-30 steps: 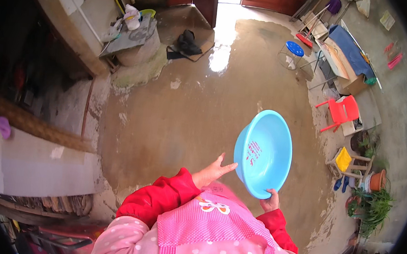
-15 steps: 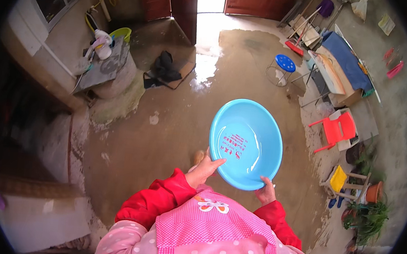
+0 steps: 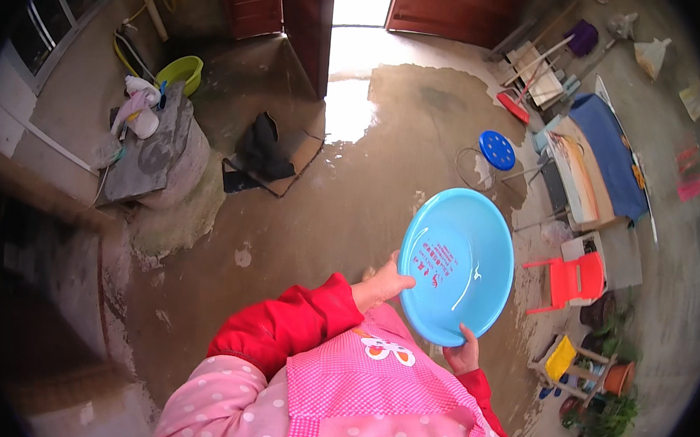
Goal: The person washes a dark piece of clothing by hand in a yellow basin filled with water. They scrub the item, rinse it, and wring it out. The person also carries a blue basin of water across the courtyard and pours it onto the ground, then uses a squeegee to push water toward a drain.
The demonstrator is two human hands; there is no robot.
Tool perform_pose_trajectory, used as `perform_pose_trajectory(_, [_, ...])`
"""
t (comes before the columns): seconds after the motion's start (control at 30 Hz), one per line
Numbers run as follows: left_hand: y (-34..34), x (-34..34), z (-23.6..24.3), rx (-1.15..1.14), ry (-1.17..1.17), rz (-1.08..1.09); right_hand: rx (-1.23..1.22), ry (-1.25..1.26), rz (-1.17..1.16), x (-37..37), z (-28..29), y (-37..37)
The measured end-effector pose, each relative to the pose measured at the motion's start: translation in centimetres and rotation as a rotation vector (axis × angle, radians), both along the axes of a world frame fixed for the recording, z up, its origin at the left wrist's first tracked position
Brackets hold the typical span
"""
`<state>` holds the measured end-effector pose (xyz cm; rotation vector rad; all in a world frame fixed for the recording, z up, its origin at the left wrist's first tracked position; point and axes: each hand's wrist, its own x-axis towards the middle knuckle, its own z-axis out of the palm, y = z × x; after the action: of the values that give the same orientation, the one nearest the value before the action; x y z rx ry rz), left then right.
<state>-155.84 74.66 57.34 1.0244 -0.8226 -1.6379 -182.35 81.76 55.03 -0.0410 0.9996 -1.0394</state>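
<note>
A light-blue plastic basin [image 3: 480,237] with red print on its inside is held up in front of me, tilted so that its hollow faces me. No water or objects show in it. My left hand [image 3: 386,285] grips the rim on the lower left, thumb over the edge and fingers behind the wall. At the bottom rim my right hand [image 3: 463,352] holds on too, its thumb on the inner side. Red sleeves and a pink checked apron [image 3: 354,375] show below the basin.
Wet patches cover the concrete floor [image 3: 298,247]. To the right stand a blue stool [image 3: 497,150], a red chair [image 3: 574,279], a small chair with a yellow seat [image 3: 561,360] and potted plants [image 3: 605,419]. A stone slab [image 3: 148,149] and a black cloth [image 3: 263,150] are on the left.
The basin and both hands have moved right and slightly down, and the basin has turned a little. The whole view has shifted as well. Both hands keep their hold.
</note>
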Motion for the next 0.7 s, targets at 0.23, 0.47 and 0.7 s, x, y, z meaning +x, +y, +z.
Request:
perform_pose_trajectory(0.23, [-17.1, 8.9, -3.3, 0.246, 0.088, 0.123, 0.072, 0.031, 0.193, 5.6, -5.0, -24.4])
perform_pose_trajectory(0.47, [-26.2, 22.9, -3.0, 0.479, 0.239, 0.551, -0.013, 0.043, 0.728, 22.3, -4.8, -48.3])
perform_pose_trajectory(0.7, [-33.2, 36.4, -5.7, 0.609, 0.167, 1.066, -0.149, 0.297, 1.118, 43.3, -4.7, -62.8])
